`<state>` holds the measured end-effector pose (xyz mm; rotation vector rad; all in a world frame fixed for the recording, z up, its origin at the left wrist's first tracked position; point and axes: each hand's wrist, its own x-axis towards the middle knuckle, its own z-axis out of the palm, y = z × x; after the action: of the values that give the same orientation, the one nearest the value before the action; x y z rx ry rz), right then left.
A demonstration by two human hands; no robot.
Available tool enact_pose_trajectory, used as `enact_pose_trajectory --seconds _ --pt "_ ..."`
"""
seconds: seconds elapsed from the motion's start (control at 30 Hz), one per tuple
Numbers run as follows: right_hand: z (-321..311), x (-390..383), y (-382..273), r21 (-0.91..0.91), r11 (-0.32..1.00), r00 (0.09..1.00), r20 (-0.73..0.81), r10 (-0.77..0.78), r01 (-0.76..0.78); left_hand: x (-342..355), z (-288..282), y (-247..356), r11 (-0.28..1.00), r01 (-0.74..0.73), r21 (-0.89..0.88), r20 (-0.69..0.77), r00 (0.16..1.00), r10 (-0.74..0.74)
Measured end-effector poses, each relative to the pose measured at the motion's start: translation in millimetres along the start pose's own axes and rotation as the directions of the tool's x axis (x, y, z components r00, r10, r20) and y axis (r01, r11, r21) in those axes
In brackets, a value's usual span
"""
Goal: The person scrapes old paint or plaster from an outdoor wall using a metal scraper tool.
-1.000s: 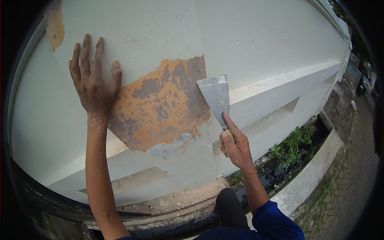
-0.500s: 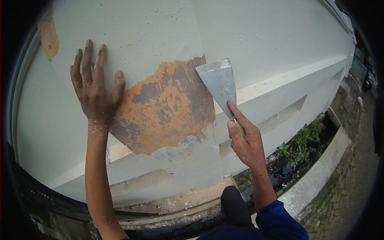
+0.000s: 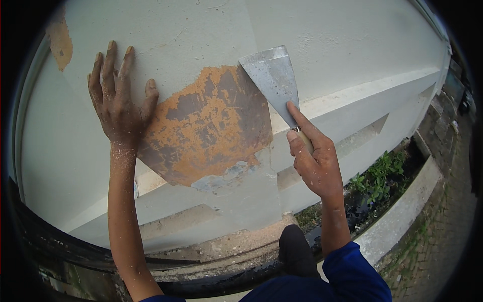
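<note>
The right hand clasps the scraper at the upper right corner of the bare patch, the left hand is spread against the wall, grasping nothing, and this looks like scraping, the next stroke seemingly calling for a low, steady angle along that edge!

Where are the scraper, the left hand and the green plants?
Scraper (image 3: 276, 83): head view, middle of its metal blade.
Left hand (image 3: 121, 115): head view, back of the hand.
Green plants (image 3: 381, 177): head view, leaves near the clump's middle.
</note>
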<state>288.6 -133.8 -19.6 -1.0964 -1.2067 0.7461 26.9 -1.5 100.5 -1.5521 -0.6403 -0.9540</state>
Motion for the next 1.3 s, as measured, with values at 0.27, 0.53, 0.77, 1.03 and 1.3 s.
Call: enact_pose_trajectory --seconds 0.27,0.53,0.77,1.03,1.3 --pt "-0.1 4.5 0.8 -0.09 0.993 0.997 -0.01 -0.071 0.07 0.3 -1.0 -0.1 1.0 -0.008 -0.008 -0.013 1.0 0.008" --pt "0.0 1.2 25.4 -0.033 0.997 0.996 -0.053 -0.065 0.064 0.3 -0.8 -0.5 1.0 -0.024 -0.009 -0.014 1.0 0.024" --pt "-0.6 1.4 39.4 -0.079 0.988 0.985 -0.106 -0.139 0.131 -0.9 4.1 -3.3 0.999 -0.018 -0.038 -0.059 0.998 0.015" --pt "-9.2 4.8 33.5 -0.087 0.991 0.992 -0.072 -0.108 0.101 1.2 0.7 0.1 1.0 -0.031 -0.004 -0.039 0.999 0.03" --pt "3.3 6.9 46.0 0.076 0.978 0.979 -0.08 -0.188 0.194 -2.6 1.6 -0.8 1.0 -0.002 -0.007 -0.018 1.0 0.002"
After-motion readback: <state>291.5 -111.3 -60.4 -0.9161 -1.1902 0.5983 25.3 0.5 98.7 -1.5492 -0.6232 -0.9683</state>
